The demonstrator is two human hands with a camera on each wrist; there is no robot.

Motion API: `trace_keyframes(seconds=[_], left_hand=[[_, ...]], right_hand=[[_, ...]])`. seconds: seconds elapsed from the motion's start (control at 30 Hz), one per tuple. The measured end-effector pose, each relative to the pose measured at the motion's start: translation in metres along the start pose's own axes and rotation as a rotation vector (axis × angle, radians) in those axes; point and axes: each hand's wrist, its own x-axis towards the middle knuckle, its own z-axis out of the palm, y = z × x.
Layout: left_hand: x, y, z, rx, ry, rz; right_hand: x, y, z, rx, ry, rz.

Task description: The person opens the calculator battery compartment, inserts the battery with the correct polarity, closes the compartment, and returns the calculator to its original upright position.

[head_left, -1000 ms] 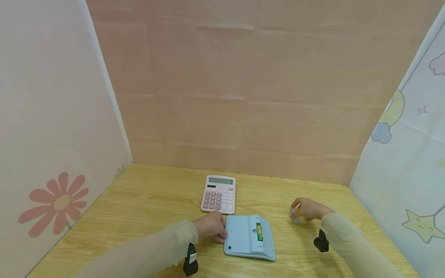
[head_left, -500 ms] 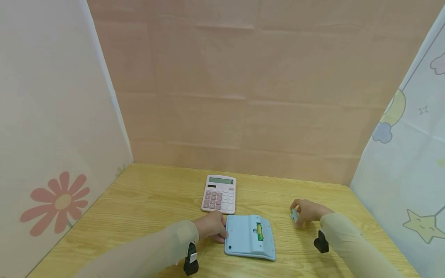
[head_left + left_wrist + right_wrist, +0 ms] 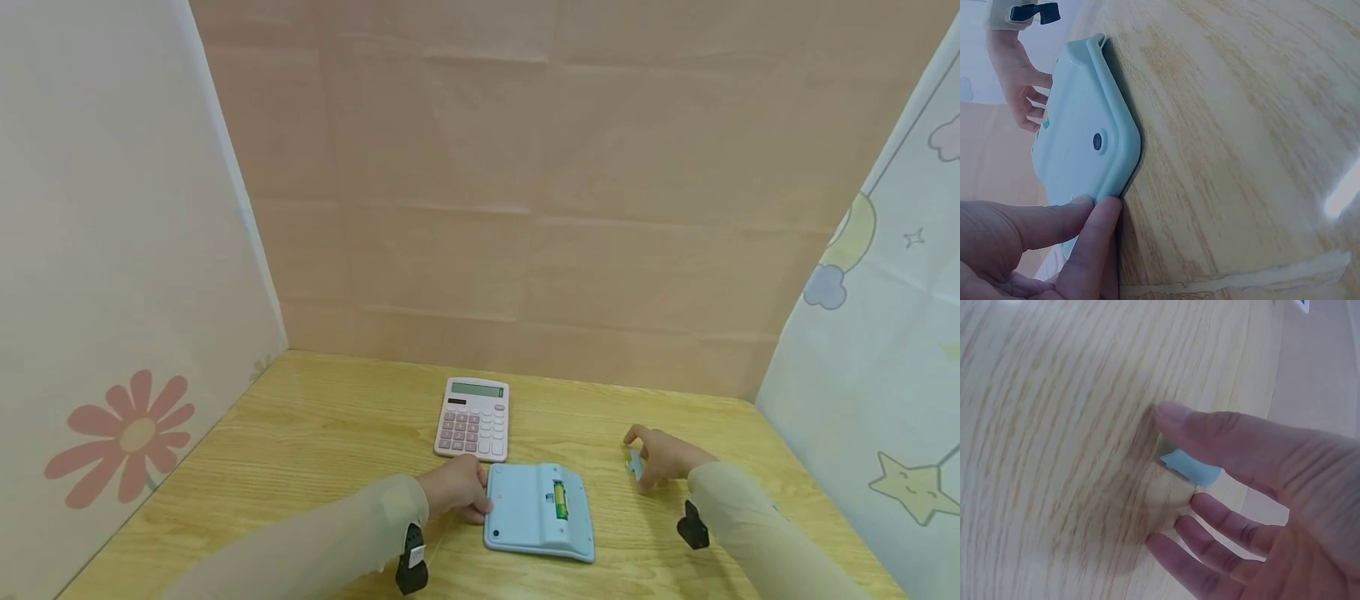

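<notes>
A light blue calculator [image 3: 517, 508] lies face down on the wooden table, its battery slot uncovered and a green-and-yellow battery [image 3: 560, 502] inside. My left hand [image 3: 454, 486] pinches its left edge between thumb and fingers; the left wrist view shows the thumb on top of the calculator's back [image 3: 1075, 119]. Off to the right, a small light blue battery cover [image 3: 635, 464] is on the table. My right hand [image 3: 667, 457] is right over it, thumb and fingers spread apart. In the right wrist view, the cover [image 3: 1196, 469] shows between thumb and fingers, partly hidden by the thumb.
A pink calculator [image 3: 471, 421] lies face up just behind the blue one. Fabric screens stand around the table: a peach one [image 3: 525, 208] at the back, a flowered one [image 3: 127, 250] on the left and a star-patterned one [image 3: 885, 375] on the right.
My right hand has let go of the battery cover on the table, its fingers spreading away from it. My left hand and the blue calculator stay as they were.
</notes>
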Motion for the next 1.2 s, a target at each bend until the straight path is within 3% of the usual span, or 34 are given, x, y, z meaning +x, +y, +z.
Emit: trace_keyframes(seconds=[0.23,0.97,1.2], left_hand=[[0.000,-0.001,0.000,-0.003,-0.009,0.012],[0.001,-0.001,0.000,-0.008,-0.006,0.012],[0.000,0.000,-0.001,-0.006,-0.013,0.010]], right_hand=[[0.000,0.000,-0.001,-0.050,0.016,-0.013],[-0.002,-0.005,-0.010,-0.057,0.011,-0.022],[-0.006,-0.014,-0.015,-0.046,0.002,-0.084]])
